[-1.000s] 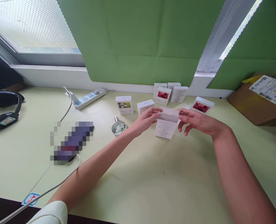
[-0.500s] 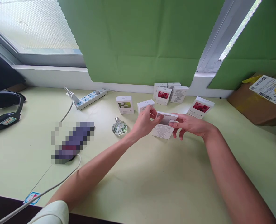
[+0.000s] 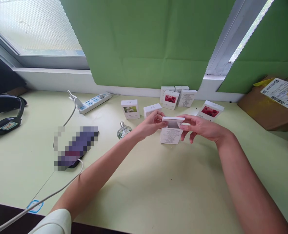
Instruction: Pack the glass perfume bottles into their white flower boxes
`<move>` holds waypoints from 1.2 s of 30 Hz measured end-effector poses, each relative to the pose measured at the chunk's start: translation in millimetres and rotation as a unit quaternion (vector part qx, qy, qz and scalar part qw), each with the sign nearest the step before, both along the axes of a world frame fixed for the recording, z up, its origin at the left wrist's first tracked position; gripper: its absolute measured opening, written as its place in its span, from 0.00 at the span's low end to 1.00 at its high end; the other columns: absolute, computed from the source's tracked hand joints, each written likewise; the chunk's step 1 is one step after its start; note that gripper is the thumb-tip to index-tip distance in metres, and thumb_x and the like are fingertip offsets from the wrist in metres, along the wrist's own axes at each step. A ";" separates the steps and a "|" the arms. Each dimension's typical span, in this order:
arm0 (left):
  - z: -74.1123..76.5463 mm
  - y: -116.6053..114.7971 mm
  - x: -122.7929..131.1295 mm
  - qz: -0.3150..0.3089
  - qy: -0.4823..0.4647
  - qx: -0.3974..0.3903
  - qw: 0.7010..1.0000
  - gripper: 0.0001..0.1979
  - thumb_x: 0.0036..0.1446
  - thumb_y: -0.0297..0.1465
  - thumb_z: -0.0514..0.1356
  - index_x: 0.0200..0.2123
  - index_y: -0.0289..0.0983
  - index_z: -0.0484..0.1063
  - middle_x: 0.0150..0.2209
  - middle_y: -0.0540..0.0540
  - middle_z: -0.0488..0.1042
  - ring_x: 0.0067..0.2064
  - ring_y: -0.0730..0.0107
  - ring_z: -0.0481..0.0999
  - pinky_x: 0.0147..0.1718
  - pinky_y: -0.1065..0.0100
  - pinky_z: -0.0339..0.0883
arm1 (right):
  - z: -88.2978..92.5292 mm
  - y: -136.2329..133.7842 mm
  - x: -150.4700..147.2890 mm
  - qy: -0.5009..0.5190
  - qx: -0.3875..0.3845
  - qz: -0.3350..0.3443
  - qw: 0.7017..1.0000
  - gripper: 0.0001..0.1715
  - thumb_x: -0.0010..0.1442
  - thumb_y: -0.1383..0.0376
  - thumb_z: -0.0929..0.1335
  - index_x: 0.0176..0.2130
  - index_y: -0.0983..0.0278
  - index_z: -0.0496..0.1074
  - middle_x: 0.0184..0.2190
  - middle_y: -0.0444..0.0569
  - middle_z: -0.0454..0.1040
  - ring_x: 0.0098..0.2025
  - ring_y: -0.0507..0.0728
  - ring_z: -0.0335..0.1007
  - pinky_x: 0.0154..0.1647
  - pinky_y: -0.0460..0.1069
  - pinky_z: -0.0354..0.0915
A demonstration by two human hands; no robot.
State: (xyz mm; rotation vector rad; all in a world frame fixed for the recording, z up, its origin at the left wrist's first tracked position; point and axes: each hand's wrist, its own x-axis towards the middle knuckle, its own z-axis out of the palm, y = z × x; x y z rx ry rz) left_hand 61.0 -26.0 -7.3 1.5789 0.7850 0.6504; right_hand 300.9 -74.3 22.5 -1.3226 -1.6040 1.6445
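A small white perfume box (image 3: 170, 135) with printed lines on its front stands on the table, its top flap raised and the grey opening showing. My left hand (image 3: 154, 124) pinches its upper left edge, thumb at the opening. At the upper right edge my right hand (image 3: 199, 126) grips with thumb and forefinger, the other fingers curled loosely below. Left of my left forearm lies a round glass perfume bottle (image 3: 124, 131) with a silver neck, its lower part hidden by the arm. Whatever is inside the box cannot be seen.
Behind my hands stand several white boxes, among them one with a white-flower picture (image 3: 130, 110) and one with red flowers (image 3: 210, 112). A power strip (image 3: 93, 103), a blurred phone (image 3: 79, 146) and a white cable (image 3: 58, 194) are left. A cardboard carton (image 3: 263, 109) sits right.
The box has turned slightly and stands straighter, front more squarely toward me. Both hands moved with it, and my left forearm now covers part of the perfume bottle.
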 end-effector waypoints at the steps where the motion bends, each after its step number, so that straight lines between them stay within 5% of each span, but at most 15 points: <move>1: 1.0 -0.2 0.2 0.001 0.012 0.023 1.000 0.13 0.59 0.39 0.61 0.43 0.41 0.64 0.43 0.46 0.71 0.48 0.64 0.71 0.42 0.64 0.65 | 1.1 -0.5 -0.7 0.003 0.013 -0.011 1.000 0.31 0.59 0.51 0.70 0.59 0.55 0.66 0.48 0.52 0.74 0.37 0.57 0.78 0.26 0.47 0.73; 8: 9.6 3.6 -5.7 -0.053 0.056 0.156 0.985 0.12 0.60 0.38 0.58 0.47 0.42 0.71 0.51 0.45 0.71 0.53 0.62 0.70 0.47 0.62 0.66 | 2.6 -0.1 -9.8 -0.057 0.085 -0.072 0.992 0.25 0.62 0.48 0.66 0.53 0.56 0.71 0.45 0.50 0.74 0.31 0.55 0.78 0.25 0.49 0.73; 12: 33.0 7.1 -32.3 -0.103 0.157 0.192 0.963 0.23 0.58 0.40 0.60 0.56 0.46 0.65 0.56 0.44 0.68 0.55 0.60 0.69 0.48 0.63 0.67 | 2.8 -0.5 -12.8 -0.075 0.103 -0.073 0.989 0.24 0.62 0.46 0.65 0.51 0.57 0.72 0.44 0.50 0.74 0.31 0.56 0.78 0.25 0.48 0.73; 17: 67.5 25.8 -89.6 0.041 0.425 0.232 0.874 0.22 0.59 0.47 0.56 0.52 0.44 0.68 0.46 0.44 0.74 0.43 0.60 0.75 0.39 0.62 0.67 | -2.6 3.6 -17.7 -0.122 0.169 -0.116 0.971 0.26 0.61 0.42 0.63 0.43 0.59 0.72 0.40 0.48 0.74 0.24 0.53 0.76 0.20 0.47 0.68; 21: 52.5 53.8 -122.4 0.081 0.584 0.086 0.803 0.30 0.55 0.54 0.56 0.54 0.42 0.67 0.45 0.40 0.76 0.37 0.56 0.78 0.36 0.58 0.68 | -14.3 10.9 -20.8 -0.188 0.261 -0.192 0.927 0.29 0.63 0.40 0.60 0.32 0.62 0.69 0.21 0.42 0.69 0.16 0.50 0.68 0.20 0.46 0.59; 24: 28.2 67.3 -128.5 0.084 0.572 -0.017 0.816 0.45 0.47 0.58 0.60 0.62 0.39 0.57 0.44 0.36 0.77 0.37 0.53 0.79 0.33 0.58 0.71 | -23.3 16.3 -18.1 -0.199 0.287 -0.241 0.906 0.31 0.64 0.40 0.58 0.27 0.61 0.65 0.14 0.40 0.63 0.16 0.51 0.65 0.22 0.47 0.59; 28: 11.5 68.3 -120.9 0.052 0.549 -0.058 0.832 0.52 0.39 0.56 0.65 0.64 0.40 0.55 0.41 0.35 0.79 0.37 0.50 0.80 0.32 0.60 0.72 | -32.9 23.0 -9.1 -0.183 0.263 -0.261 0.911 0.32 0.62 0.38 0.59 0.24 0.60 0.61 0.15 0.41 0.64 0.16 0.52 0.63 0.20 0.48 0.59; 36: 11.8 59.9 -110.2 0.066 0.577 -0.049 0.813 0.57 0.32 0.59 0.67 0.64 0.45 0.54 0.52 0.32 0.74 0.33 0.49 0.80 0.35 0.54 0.70 | -62.0 31.8 1.9 -0.183 0.089 -0.210 0.956 0.29 0.61 0.41 0.62 0.23 0.61 0.63 0.20 0.47 0.69 0.19 0.52 0.62 0.18 0.47 0.54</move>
